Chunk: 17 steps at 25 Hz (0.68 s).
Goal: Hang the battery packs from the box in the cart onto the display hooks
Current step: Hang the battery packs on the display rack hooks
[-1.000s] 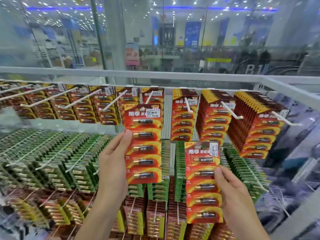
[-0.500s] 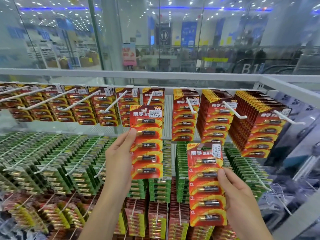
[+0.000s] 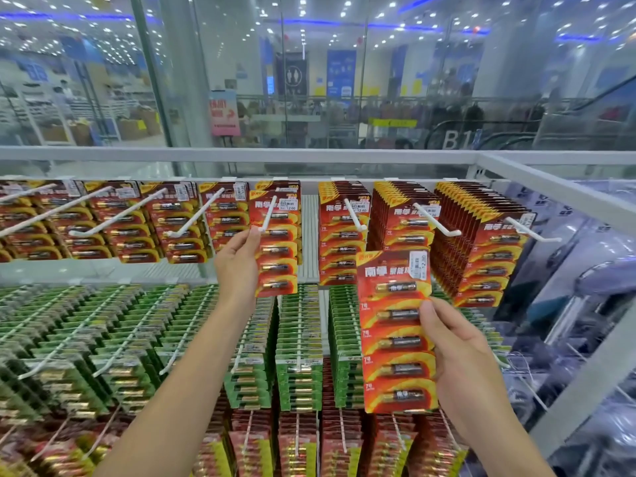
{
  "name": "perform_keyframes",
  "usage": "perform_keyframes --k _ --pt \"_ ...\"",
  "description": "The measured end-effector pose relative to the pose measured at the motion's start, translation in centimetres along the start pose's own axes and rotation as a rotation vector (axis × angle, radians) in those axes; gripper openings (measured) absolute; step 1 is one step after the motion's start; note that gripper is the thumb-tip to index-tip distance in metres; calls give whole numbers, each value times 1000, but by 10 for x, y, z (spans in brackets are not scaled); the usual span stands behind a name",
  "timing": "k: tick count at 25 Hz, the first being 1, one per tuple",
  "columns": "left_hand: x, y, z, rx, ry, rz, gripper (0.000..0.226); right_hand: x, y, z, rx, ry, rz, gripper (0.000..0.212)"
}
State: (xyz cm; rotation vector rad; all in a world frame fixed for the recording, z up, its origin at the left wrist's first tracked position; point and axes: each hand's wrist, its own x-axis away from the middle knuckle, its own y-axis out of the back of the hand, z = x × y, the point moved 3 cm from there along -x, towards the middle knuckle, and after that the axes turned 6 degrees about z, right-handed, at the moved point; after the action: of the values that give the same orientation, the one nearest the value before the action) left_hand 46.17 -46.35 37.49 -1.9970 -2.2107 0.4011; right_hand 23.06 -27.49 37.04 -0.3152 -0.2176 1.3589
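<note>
Packs [image 3: 395, 342] are glossy printed card with clear plastic blisters; hooks [image 3: 435, 218] smooth white; glass [image 3: 241, 63] behind reflective.

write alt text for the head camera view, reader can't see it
The left hand holds a red battery pack at a white hook in the display's top row, while the right hand holds a second red pack lower down. Green packs fill the row below.

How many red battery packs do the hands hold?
2. The upper pack in the left hand, at a top-row hook; the lower pack in the right hand. Others may hide behind them.
</note>
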Motion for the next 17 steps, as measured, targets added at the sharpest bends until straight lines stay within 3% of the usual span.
perform_keyframes --k 6,8,12,17 --pt "-38 -5 7 -15 27 -55 18 -14 -28 20 105 133 38 26" --pt "-45 -6 10 -15 36 -62 23 -17 -33 19 114 134 24 26" --pt "-54 -9 14 31 48 -70 8 -18 -33 16 137 114 5 28" --pt "-60 -8 20 32 22 -87 7 -16 -34 15 127 104 1 27"
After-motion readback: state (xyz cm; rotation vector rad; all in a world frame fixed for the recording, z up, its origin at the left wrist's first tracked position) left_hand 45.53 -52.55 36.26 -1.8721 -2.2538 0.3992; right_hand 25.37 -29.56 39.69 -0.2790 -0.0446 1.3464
